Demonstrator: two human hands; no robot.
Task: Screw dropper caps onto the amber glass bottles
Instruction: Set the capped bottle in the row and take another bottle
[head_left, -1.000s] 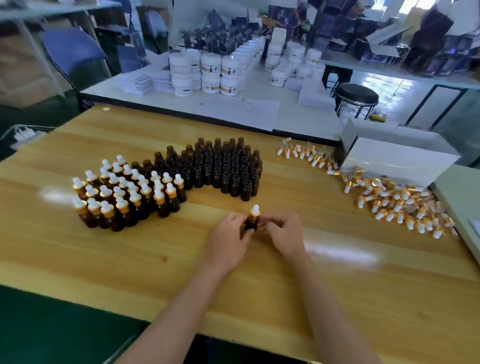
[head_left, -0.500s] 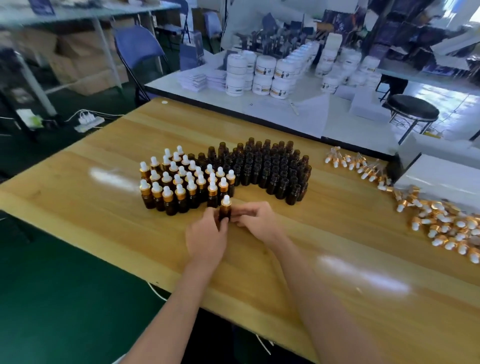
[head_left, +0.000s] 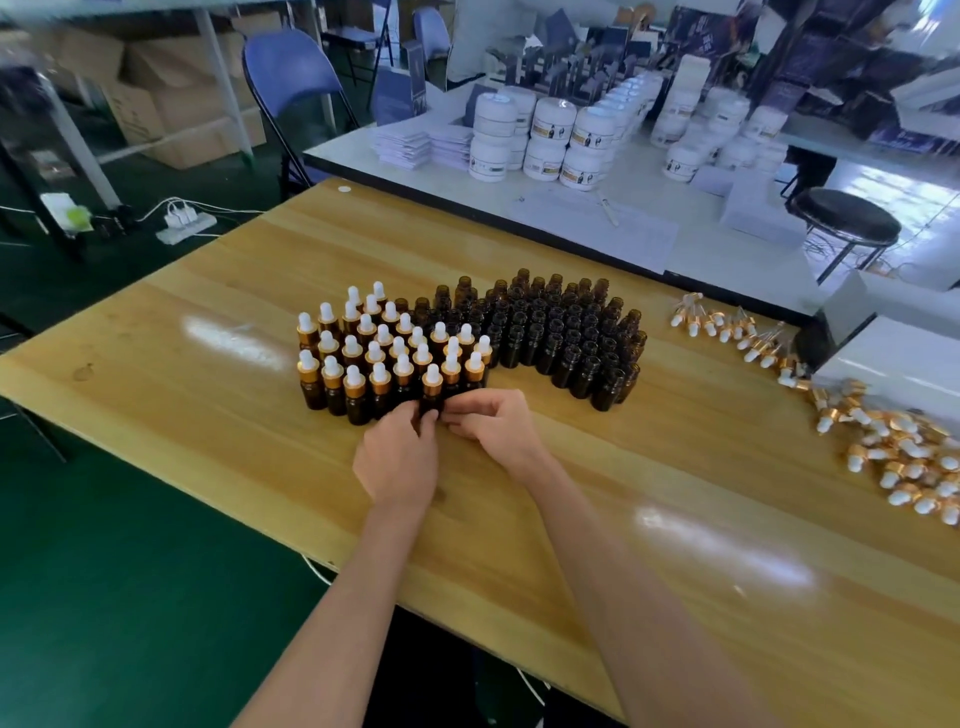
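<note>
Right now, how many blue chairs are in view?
2: one blue chair past the wooden table's far-left corner, a second blue chair farther back near the white table; others may be hidden by clutter.

Beyond your wooden table (head_left: 208, 322) stands a white table (head_left: 639, 166) stacked with white labelled jars (head_left: 550, 140) and piles of leaflets (head_left: 410, 145). A blue folding chair (head_left: 291, 73) sits at its left, a black round stool (head_left: 847, 221) at its right, and a white power strip (head_left: 186, 223) lies on the green floor (head_left: 130, 519).
</note>
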